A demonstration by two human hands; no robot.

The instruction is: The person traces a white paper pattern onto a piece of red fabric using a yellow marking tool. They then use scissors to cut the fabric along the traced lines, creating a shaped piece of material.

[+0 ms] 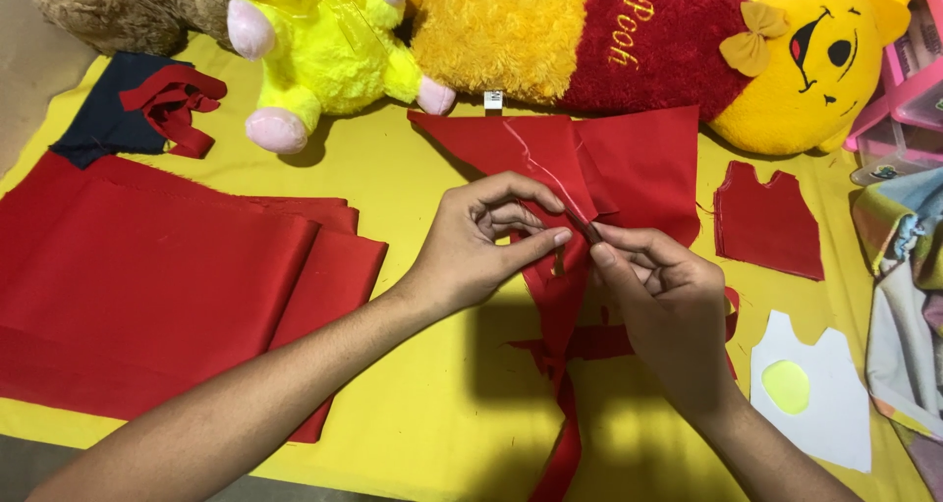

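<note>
This looks like a home where someone sews things by hand. A yellow cloth [413, 433] covers the surface. Soft toys lie along the top: a brown furry toy [118, 11] at 10 o'clock, a bright yellow plush toy [324, 50] at 11 o'clock, and a big yellow and red bear pillow [629, 40] at 1 o'clock. Folded red fabric [147, 296] sits at 9 o'clock. A white paper pattern [820, 394] lies at 4 o'clock. A pink plastic box [909, 80] stands at 2 o'clock.

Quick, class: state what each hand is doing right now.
Left hand: closed, pinching the red fabric piece.
Right hand: closed, pinching the same fabric.
</note>
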